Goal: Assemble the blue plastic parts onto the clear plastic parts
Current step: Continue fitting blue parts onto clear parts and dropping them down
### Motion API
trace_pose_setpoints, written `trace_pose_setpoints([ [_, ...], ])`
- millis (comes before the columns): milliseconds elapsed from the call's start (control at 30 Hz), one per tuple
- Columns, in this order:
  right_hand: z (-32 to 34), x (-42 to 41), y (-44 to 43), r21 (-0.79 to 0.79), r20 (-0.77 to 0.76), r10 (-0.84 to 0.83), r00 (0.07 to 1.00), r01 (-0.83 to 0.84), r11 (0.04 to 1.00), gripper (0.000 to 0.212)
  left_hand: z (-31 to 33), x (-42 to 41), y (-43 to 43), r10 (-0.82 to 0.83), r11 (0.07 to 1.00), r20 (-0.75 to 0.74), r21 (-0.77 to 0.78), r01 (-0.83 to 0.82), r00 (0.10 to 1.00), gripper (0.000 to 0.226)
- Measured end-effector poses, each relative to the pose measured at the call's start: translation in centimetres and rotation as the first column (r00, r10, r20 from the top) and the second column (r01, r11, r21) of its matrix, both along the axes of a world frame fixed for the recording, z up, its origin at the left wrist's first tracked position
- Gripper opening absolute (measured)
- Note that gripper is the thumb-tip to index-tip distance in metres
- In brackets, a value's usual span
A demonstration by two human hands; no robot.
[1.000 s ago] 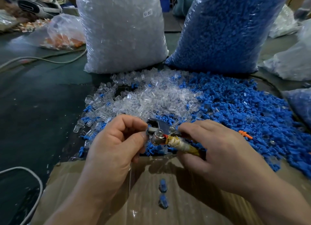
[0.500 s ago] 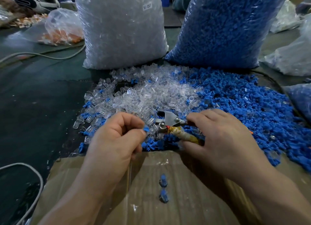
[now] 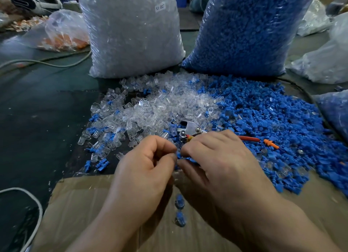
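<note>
The blue part [image 3: 178, 155] sits dead centre, pinched at the left hand's [image 3: 145, 169] fingertips. The right hand [image 3: 216, 163] curls in against it, though we cannot tell what it holds. We want it lined up straight, then pressed squarely home. Two finished pieces [image 3: 179, 202] lie below on the cardboard [image 3: 94, 204].

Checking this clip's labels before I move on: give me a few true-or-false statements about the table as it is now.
1. The bag of clear parts stands left of the bag of blue parts. True.
2. Two finished pieces lie on the cardboard. True.
3. The pliers lie on the cardboard. False: they lie on the heap of loose parts.
4. The left hand lies flat. False: its curled fingers pinch a small blue part.
</note>
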State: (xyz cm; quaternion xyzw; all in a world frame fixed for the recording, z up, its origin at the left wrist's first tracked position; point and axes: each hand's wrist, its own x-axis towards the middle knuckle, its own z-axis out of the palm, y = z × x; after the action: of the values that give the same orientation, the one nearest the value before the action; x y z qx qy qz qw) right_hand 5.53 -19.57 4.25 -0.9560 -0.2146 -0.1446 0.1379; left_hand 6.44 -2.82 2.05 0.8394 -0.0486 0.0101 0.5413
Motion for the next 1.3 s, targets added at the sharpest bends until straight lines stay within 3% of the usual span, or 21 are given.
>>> trace_pose_setpoints([
  [100,0.1,-0.1,-0.1,0.028,0.017,-0.011,1.0,0.011,1.0,0.007,0.6,-0.3,0.0,-0.022,0.999,0.053,-0.026,0.024,0.998,0.02],
  [233,0.0,-0.2,-0.1,0.069,0.057,0.01,0.998,-0.014,0.998,0.007,1.5,-0.3,-0.1,-0.017,0.979,-0.057,-0.204,0.005,0.998,0.006],
  [333,0.1,-0.2,0.3,0.128,0.08,0.065,0.995,-0.075,0.989,0.018,1.7,-0.1,0.3,-0.085,0.983,-0.125,-0.174,0.062,0.989,0.042],
  [400,0.5,-0.5,0.6,0.188,0.033,0.079,0.996,-0.084,0.979,0.024,1.9,-0.2,0.4,-0.107,0.982,-0.14,-0.17,0.082,0.984,0.047],
  [500,0.6,-1.0,1.4,0.29,-0.144,-0.009,0.989,0.051,0.956,0.024,1.9,-0.3,0.4,-0.122,0.943,-0.155,-0.328,0.066,0.98,0.039],
  [567,0.8,-1.3,1.7,0.526,-0.399,-0.007,0.917,0.235,0.817,0.027,1.7,-0.4,0.4,-0.149,0.937,-0.1,-0.332,0.108,0.984,0.036],
  [633,1.3,-1.1,1.7,0.717,-0.66,0.243,0.711,0.501,0.484,0.026,1.6,-0.5,0.5,-0.194,0.932,-0.009,-0.312,0.182,0.981,0.03],
  [667,1.6,-1.0,1.5,0.711,-0.703,0.361,0.613,0.587,0.388,0.029,1.5,-0.4,0.7,-0.223,0.929,0.032,-0.295,0.222,0.974,0.025],
  [700,1.8,-1.0,1.1,0.688,-0.726,0.39,0.567,0.606,0.4,0.031,1.4,-0.3,0.9,-0.245,0.935,0.061,-0.251,0.252,0.968,0.021],
  [733,1.6,-0.9,0.8,0.663,-0.745,0.341,0.574,0.577,0.477,0.031,1.3,-0.2,1.3,-0.254,0.946,0.079,-0.188,0.265,0.964,0.021],
  [833,1.0,-0.7,0.4,0.424,-0.6,-0.008,0.8,0.327,0.844,0.029,1.4,0.6,3.0,-0.278,0.96,0.043,0.029,0.277,0.96,0.028],
  [900,0.4,-0.6,0.1,0.213,-0.442,-0.123,0.889,0.237,0.948,0.026,1.5,1.0,3.8,-0.333,0.932,-0.084,0.125,0.341,0.939,0.032],
  [1000,0.1,-0.7,0.5,0.078,-0.387,-0.13,0.913,0.173,0.982,0.02,1.3,1.2,4.1,-0.457,0.827,-0.282,0.215,0.52,0.844,0.035],
  [1100,-0.6,-0.7,1.0,-0.008,-0.294,-0.143,0.945,0.147,0.989,0.032,1.8,1.0,4.1,-0.482,0.799,-0.313,0.227,0.557,0.818,0.04],
  [1200,-1.1,-0.3,1.7,-0.06,-0.252,-0.172,0.952,0.162,0.985,0.045,1.5,1.3,4.2,-0.302,0.847,-0.174,0.403,0.347,0.937,0.042],
  [1300,-1.4,0.6,2.2,-0.101,-0.216,-0.184,0.959,0.166,0.981,0.054,0.8,2.0,3.8,-0.131,0.726,0.03,0.684,0.075,0.991,0.057],
])
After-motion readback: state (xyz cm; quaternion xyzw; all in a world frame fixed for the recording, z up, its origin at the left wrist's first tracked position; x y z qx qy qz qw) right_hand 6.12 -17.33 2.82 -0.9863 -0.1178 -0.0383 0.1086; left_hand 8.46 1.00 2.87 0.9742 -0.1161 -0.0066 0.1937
